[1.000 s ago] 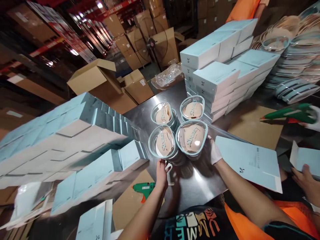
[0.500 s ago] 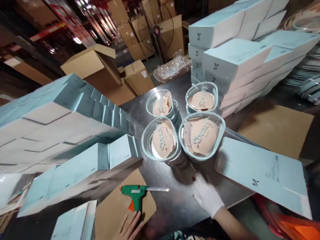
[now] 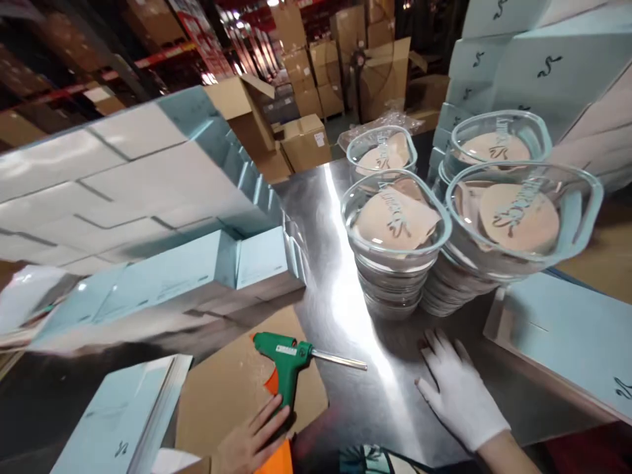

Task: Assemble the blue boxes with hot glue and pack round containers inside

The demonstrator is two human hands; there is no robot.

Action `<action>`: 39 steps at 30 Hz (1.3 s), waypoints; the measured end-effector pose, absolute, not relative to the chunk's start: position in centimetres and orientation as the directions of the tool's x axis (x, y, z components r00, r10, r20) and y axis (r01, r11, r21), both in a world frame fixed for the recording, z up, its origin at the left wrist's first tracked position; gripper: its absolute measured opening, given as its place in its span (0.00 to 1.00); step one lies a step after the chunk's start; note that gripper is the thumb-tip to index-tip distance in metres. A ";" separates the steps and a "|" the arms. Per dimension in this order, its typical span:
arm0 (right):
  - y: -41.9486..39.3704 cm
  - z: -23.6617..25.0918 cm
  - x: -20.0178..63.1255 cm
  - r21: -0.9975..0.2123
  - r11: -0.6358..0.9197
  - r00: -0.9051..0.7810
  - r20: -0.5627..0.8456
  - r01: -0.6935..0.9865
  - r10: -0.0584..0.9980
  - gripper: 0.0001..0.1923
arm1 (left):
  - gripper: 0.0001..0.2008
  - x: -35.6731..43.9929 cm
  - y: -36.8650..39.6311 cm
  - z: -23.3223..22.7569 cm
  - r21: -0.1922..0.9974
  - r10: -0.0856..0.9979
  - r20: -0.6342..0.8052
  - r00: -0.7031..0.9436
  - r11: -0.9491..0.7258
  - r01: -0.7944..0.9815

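Glue gun [image 3: 289, 360] at lower centre is touched by the open left hand [image 3: 249, 444], nozzle kept over the tabletop [image 3: 340, 309], while the gloved right hand [image 3: 459, 392] is rested flat, empty.

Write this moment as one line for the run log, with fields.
left hand: bare, touching grip of green glue gun | right hand: white glove, flat on steel table | nearby: stacked clear trays

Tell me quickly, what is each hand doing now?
Left hand: open, fingers touching the green glue gun handle.
Right hand: gloved, open, flat on the metal table, holding nothing.
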State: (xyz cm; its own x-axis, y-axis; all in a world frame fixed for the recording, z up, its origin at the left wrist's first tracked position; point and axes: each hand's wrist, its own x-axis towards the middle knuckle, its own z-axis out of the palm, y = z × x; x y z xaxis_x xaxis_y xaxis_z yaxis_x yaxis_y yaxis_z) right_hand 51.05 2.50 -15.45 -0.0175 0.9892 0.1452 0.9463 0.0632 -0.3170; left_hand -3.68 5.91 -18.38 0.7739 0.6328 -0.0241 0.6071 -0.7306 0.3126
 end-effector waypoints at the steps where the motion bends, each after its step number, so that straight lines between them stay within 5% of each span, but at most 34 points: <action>1: 2.7 -15.5 51.2 -0.287 0.081 -0.034 0.164 0.954 0.986 0.30 | 0.49 -3.2 5.9 -18.1 0.343 0.623 -0.004 0.783 -0.734 0.586; 6: 3.5 -15.6 52.2 -0.135 0.102 -0.067 0.245 0.986 0.967 0.26 | 0.29 -0.3 6.3 -16.8 0.525 0.640 0.281 0.715 -0.726 0.444; 12: 2.2 -14.5 50.2 -0.078 -0.047 0.065 0.249 0.996 0.966 0.23 | 0.26 -0.5 6.8 -14.2 0.559 0.599 0.546 0.586 -0.781 0.278; 16: -0.3 -13.7 47.3 -0.098 -0.053 0.075 0.241 0.994 0.968 0.18 | 0.19 -0.6 6.9 -13.1 0.716 0.817 0.417 0.397 -0.565 0.411; 19: -2.0 -12.8 46.0 -0.115 -0.075 0.099 0.217 0.990 0.971 0.16 | 0.15 0.0 6.9 -13.3 0.716 0.884 0.336 0.324 -0.463 0.522; 25: -2.6 -10.2 42.4 -0.190 -0.161 0.184 0.108 0.969 0.977 0.16 | 0.19 0.9 6.5 -14.9 0.692 0.900 0.296 0.321 -0.434 0.577; 32: -1.0 -8.0 29.3 -0.355 -0.003 0.016 0.033 0.935 0.999 0.18 | 0.25 1.2 7.3 -15.5 0.608 0.899 0.208 0.385 -0.427 0.669; 39: 2.4 -7.2 20.4 -0.498 -0.058 0.057 -0.016 0.865 0.998 0.32 | 0.33 0.2 7.8 -15.2 0.531 0.864 0.098 0.494 -0.465 0.708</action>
